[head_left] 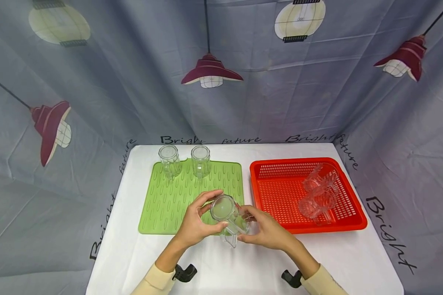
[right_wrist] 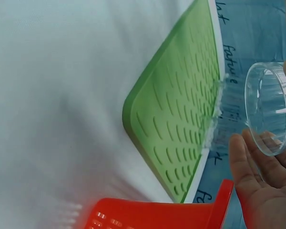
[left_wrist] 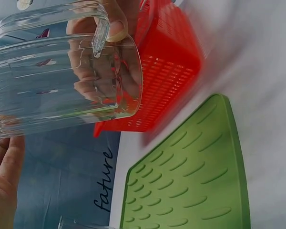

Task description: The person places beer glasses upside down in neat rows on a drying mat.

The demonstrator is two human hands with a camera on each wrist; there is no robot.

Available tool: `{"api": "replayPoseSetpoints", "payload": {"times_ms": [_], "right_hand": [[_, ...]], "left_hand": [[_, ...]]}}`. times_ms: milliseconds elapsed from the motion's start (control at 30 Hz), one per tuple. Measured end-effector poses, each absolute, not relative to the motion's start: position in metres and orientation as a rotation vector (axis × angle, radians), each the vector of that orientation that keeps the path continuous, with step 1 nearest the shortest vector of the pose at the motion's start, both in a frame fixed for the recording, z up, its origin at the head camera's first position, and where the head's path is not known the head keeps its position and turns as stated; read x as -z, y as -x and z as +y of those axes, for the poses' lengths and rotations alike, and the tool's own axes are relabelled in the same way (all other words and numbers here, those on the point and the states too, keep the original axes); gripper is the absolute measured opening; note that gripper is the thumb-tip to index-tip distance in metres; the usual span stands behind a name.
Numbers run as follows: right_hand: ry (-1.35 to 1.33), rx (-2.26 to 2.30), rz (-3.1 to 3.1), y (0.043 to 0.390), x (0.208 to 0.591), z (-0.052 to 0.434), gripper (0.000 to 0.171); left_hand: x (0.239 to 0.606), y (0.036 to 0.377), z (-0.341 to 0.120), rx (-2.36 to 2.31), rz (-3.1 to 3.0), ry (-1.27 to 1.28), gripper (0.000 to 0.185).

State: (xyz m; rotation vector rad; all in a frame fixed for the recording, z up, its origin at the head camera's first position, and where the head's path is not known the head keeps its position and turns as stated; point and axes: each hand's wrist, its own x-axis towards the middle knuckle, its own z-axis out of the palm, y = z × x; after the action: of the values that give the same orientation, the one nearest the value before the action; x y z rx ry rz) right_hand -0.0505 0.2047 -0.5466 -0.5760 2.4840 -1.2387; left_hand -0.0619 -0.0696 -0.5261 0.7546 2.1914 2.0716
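Note:
A clear glass mug [head_left: 223, 207] is held tilted between both hands, above the near right part of the green mat [head_left: 192, 188]. My left hand [head_left: 193, 223] holds the mug's upper-left end, thumb on the near side and fingers round the far side. The right hand [head_left: 267, 229] grips its lower-right end, with the thumb near the handle [head_left: 229, 238], which points toward me. In the left wrist view the mug [left_wrist: 52, 76] spans the gap between the hands. Fingers of the right hand [right_wrist: 269, 191] spread beneath the mug [right_wrist: 269, 109] in the right wrist view.
Two glass mugs, one at the mat's far left corner [head_left: 170, 162] and another mug [head_left: 201, 162] beside it, stand along the back. A red basket [head_left: 273, 164] at the right holds glass mugs [head_left: 319, 196] lying on their sides. A printed curtain [head_left: 243, 110] hangs behind the white table [head_left: 125, 262].

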Motion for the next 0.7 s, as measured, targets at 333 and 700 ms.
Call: {"api": "replayPoseSetpoints", "payload": {"times_ms": [333,700], "right_hand": [[0.532,1.278,2.534,0.049,0.544,0.209,0.076],[0.4,1.377,2.419,0.043,0.542,0.223,0.082]], "left_hand": [[0.518,0.073,-0.063,-2.033,2.244,-0.789,0.078],[0.516,0.13,-0.063,-1.942,2.405,-0.744,0.077]]}}
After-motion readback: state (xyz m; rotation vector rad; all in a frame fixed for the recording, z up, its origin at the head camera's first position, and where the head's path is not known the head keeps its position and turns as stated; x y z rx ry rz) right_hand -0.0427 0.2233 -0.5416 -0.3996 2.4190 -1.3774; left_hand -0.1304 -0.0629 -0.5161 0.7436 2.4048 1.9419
